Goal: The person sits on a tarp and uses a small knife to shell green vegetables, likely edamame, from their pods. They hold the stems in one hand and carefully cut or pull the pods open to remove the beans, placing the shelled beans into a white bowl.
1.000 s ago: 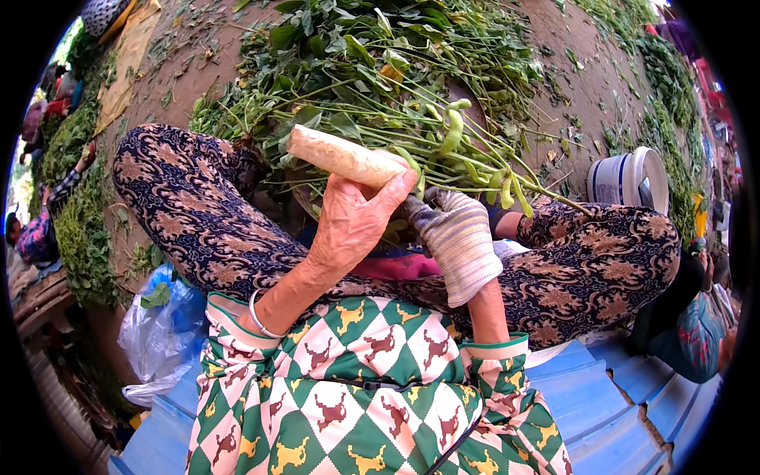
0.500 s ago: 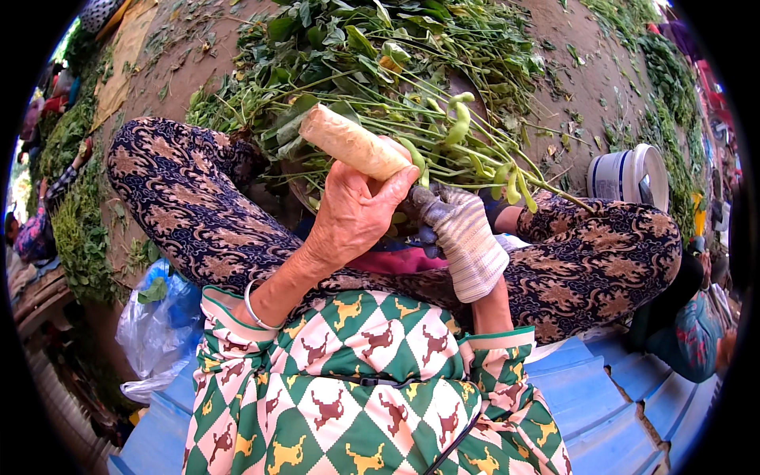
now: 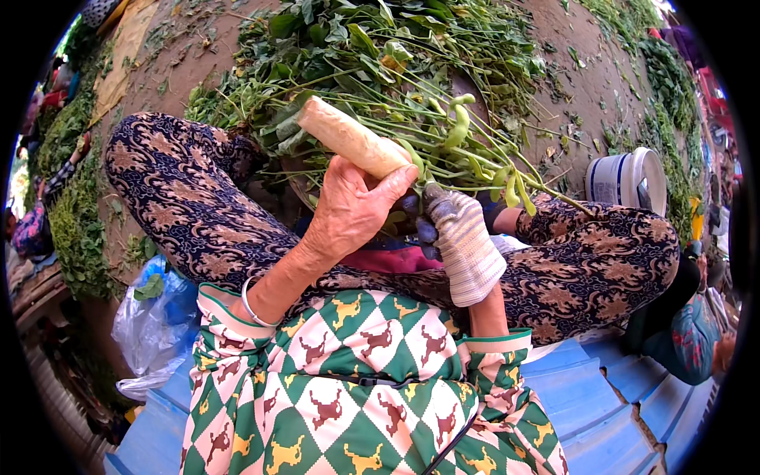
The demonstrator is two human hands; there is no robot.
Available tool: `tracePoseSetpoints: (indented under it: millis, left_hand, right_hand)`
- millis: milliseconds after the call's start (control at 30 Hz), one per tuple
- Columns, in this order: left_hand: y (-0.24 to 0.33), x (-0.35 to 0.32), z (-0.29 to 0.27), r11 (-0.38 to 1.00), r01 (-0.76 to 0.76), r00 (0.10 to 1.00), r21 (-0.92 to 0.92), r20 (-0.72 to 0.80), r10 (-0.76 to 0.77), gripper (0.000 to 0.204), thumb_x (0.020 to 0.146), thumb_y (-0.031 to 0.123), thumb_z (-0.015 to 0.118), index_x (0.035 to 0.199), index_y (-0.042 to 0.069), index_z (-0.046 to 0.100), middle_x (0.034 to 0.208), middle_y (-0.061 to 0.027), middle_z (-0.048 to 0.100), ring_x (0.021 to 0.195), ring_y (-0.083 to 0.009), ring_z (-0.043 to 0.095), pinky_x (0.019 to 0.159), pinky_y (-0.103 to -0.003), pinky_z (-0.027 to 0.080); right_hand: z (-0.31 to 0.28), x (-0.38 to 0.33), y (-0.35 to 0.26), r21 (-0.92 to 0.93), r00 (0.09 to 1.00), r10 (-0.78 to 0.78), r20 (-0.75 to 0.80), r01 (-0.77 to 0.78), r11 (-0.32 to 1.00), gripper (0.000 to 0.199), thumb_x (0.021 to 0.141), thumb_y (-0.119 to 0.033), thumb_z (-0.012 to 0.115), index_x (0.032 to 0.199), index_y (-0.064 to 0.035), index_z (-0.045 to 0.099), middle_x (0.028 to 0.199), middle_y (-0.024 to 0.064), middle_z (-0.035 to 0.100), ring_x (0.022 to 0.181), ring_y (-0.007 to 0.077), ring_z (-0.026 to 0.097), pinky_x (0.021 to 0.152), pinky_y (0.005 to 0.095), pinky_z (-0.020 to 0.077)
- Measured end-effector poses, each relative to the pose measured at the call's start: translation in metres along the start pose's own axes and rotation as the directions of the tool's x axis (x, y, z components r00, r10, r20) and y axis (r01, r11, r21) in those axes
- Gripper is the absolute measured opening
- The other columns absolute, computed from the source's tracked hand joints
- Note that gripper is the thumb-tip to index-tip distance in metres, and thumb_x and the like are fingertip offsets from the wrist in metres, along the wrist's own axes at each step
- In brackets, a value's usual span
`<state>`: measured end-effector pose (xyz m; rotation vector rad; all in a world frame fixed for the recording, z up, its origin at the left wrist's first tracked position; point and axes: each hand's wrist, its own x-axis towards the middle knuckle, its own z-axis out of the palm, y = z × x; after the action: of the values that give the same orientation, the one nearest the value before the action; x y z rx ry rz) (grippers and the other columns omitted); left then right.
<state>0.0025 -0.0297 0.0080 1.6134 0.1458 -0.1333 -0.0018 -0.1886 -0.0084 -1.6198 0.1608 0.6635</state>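
Observation:
My bare left hand (image 3: 352, 202) is closed round a thick, pale, wood-like cylinder (image 3: 344, 136) that slants up to the left. Its lower end lies under my thumb, so whatever continues there is hidden. A green bean pod (image 3: 413, 158) shows just past the thumb tip. My right hand (image 3: 459, 229), in a striped knit glove with dark fingertips, pinches at the base of that pod beside my left thumb. Bean stems (image 3: 483, 154) with plump green pods (image 3: 458, 127) stretch out beyond both hands and over my right knee.
A heap of leafy bean plants (image 3: 317, 47) lies ahead of my crossed legs. On the right stands a white bucket (image 3: 613, 178) with blue bands. A clear plastic bag (image 3: 154, 324) rests by my left hip. Other people sit at the far left and right.
My gloved right hand has shifted slightly, its fingertips now closer to the pod's base. The pale cylinder has turned a little, its upper end rising. My left hand keeps its hold.

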Motion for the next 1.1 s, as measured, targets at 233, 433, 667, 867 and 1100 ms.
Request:
tracePoseSetpoints:
  millis: [233, 433, 667, 867, 1100]
  left_hand:
    - [0.004, -0.001, -0.002, 0.998, 0.046, 0.998, -0.050, 0.051, -0.044, 0.011, 0.085, 0.009, 0.064, 0.092, 0.001, 0.062, 0.084, 0.0009, 0.061, 0.077, -0.0060, 0.055, 0.071, -0.021, 0.045]
    - [0.016, -0.001, -0.014, 0.954, 0.111, 0.994, -0.278, 0.031, -0.107, 0.013, 0.084, 0.004, 0.064, 0.094, -0.003, 0.060, 0.086, -0.0035, 0.062, 0.075, -0.0110, 0.061, 0.071, -0.024, 0.052]
    - [0.010, 0.015, -0.019, 0.705, -0.627, 0.773, 0.331, 0.152, 0.616, 0.011, 0.076, 0.004, 0.067, 0.084, 0.002, 0.061, 0.088, -0.0058, 0.060, 0.091, -0.0253, 0.057, 0.079, -0.034, 0.047]
    - [0.002, 0.019, -0.014, 0.600, -0.618, 0.773, 0.509, 0.251, 0.583, 0.017, 0.069, 0.005, 0.067, 0.084, 0.003, 0.060, 0.092, -0.0099, 0.060, 0.091, -0.0290, 0.057, 0.078, -0.037, 0.048]
    - [0.002, 0.025, -0.023, 0.817, -0.513, 0.855, 0.263, 0.075, 0.513, 0.010, 0.077, 0.004, 0.068, 0.085, 0.001, 0.062, 0.088, -0.0070, 0.062, 0.076, -0.0211, 0.061, 0.068, -0.030, 0.049]
  right_hand:
    - [0.000, -0.001, -0.025, 0.058, 0.958, 0.285, -0.035, -0.283, 0.957, 0.042, 0.092, -0.046, 0.045, 0.083, -0.0095, 0.062, 0.053, -0.0023, 0.049, 0.039, 0.0068, 0.040, 0.036, 0.0192, 0.0283]
    - [-0.001, 0.000, -0.030, 0.126, 0.934, 0.348, 0.077, -0.355, 0.926, 0.039, 0.090, -0.047, 0.047, 0.087, -0.0106, 0.061, 0.058, -0.0004, 0.056, 0.041, 0.0058, 0.044, 0.036, 0.0179, 0.0294]
    - [-0.006, -0.002, -0.026, 0.151, 0.946, 0.309, 0.099, -0.321, 0.935, 0.033, 0.089, -0.041, 0.052, 0.092, -0.0095, 0.061, 0.066, -0.0014, 0.058, 0.044, 0.0045, 0.043, 0.038, 0.0172, 0.0303]
    - [-0.010, -0.004, -0.027, 0.187, 0.960, 0.235, 0.154, -0.262, 0.947, 0.023, 0.088, -0.029, 0.052, 0.094, -0.0080, 0.058, 0.070, -0.0019, 0.054, 0.045, 0.0026, 0.041, 0.038, 0.0152, 0.0274]
    - [-0.009, -0.025, -0.042, 0.021, 0.866, 0.229, 0.444, -0.266, 0.964, 0.038, 0.089, -0.032, 0.051, 0.112, -0.0032, 0.061, 0.061, -0.0045, 0.050, 0.046, 0.0019, 0.038, 0.040, 0.0156, 0.0272]
